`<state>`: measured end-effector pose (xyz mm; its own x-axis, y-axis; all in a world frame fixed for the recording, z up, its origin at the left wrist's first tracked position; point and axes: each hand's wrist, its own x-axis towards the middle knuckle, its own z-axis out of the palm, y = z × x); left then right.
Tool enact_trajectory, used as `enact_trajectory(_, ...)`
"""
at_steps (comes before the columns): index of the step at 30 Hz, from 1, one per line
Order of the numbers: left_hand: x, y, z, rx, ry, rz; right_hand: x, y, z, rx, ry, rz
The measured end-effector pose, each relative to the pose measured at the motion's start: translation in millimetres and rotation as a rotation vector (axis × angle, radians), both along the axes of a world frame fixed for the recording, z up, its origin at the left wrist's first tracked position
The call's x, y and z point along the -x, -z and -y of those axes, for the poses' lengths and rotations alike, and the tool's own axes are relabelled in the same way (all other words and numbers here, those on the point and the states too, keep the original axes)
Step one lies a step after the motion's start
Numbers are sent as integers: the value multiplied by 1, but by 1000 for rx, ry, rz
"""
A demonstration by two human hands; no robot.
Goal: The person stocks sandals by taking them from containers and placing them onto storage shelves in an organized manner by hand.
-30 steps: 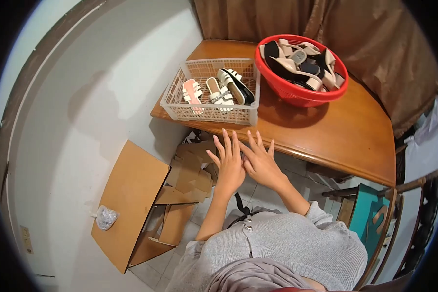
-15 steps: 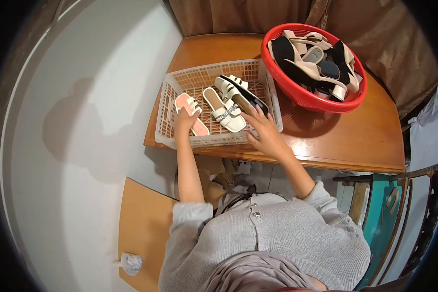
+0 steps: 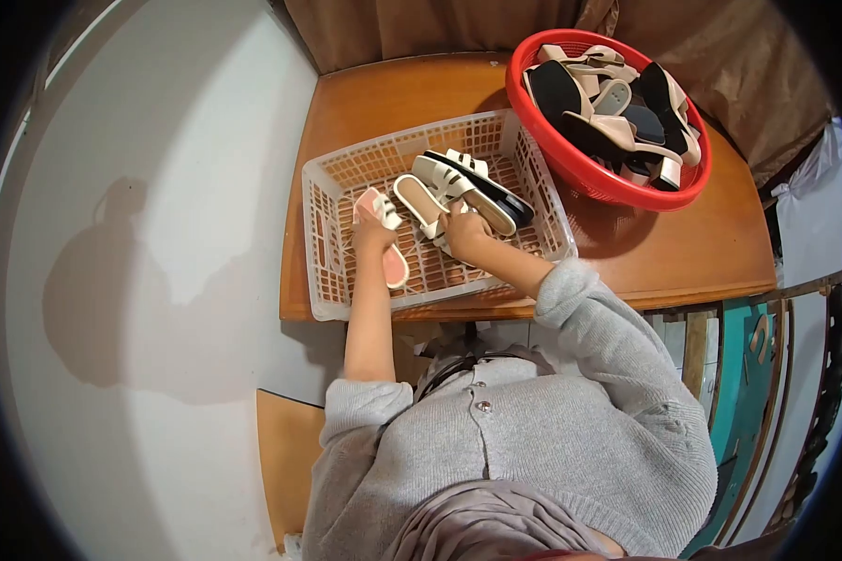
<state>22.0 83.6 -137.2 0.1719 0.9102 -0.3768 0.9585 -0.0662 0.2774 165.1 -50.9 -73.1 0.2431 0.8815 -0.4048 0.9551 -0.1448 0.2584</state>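
A white slide sandal with a pink insole (image 3: 399,269) stands tilted at the left of the white plastic crate (image 3: 321,234). My left hand (image 3: 372,236) is closed around its middle. My right hand (image 3: 468,236) grips another white slide sandal with a tan insole (image 3: 415,196), covering most of its strap and toe. Right behind that hand lie a white strappy sandal (image 3: 447,179) and one with a black sole (image 3: 516,200), side by side and overlapping. The fingertips of both hands are partly hidden.
A red plastic basket (image 3: 571,166), heaped with beige and black heeled shoes (image 3: 627,122), stands on the wooden table (image 3: 393,84) right of the crate. Brown curtain (image 3: 440,33) hangs behind. A white wall (image 3: 187,234) borders the left side.
My right hand has moved left from beside the sandals and closed on the tan-insole one. My left hand keeps its hold on the pink-insole sandal, now more upright.
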Motion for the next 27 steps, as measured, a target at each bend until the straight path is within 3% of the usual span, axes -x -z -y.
enact_trajectory(1, 7, -16, -1, 10, -41, 345, 2, 6, -3, -6, -26, 38)
enact_trajectory(2, 8, -29, 2, 12, -31, 344, -1, 11, -5, -5, -16, 36)
enact_trajectory(4, 6, -80, 20, 90, -316, 862, -8, 4, -4, -9, -40, -118)
enact_trajectory(6, 7, -79, 17, 312, -345, 1266, -17, 2, -1, -28, 7, -200)
enact_trajectory(8, 10, -61, -5, 358, -259, 1193, -23, 3, 1, -52, 42, -281)
enact_trajectory(9, 6, -64, 2, 425, -379, 1369, -26, 5, 1, -100, 73, -372)
enact_trajectory(10, 10, -65, 1, 422, -373, 1370, -27, 8, 0, -147, 106, -465)
enact_trajectory(12, 15, -74, 3, 739, -419, 1550, -29, 10, 2, -180, 140, -512)
enact_trajectory(16, 27, -89, 17, 744, -367, 1596, -35, 0, 7, -204, 44, -548)
enact_trajectory(17, 29, -93, 21, 744, -356, 1598, -42, 2, 5, -274, 3, -669)
enact_trajectory(18, 30, -98, 27, 623, -294, 1741, -52, 4, 4, -344, -38, -788)
enact_trajectory(19, 27, -104, 30, 496, -229, 1891, -65, -6, 12, -569, -74, -1036)
enact_trajectory(20, 29, -111, 32, 448, -117, 1951, -69, -14, 16, -656, -120, -1074)
enact_trajectory(22, 33, -105, 24, 382, -183, 2014, -74, -39, 30, -728, -46, -1206)
enact_trajectory(25, 27, -108, 25, 160, 9, 2053, -83, -59, 49, -853, -76, -1221)
enact_trajectory(27, 18, -120, 29, 137, -60, 2162, -83, -78, 68, -913, -52, -1221)
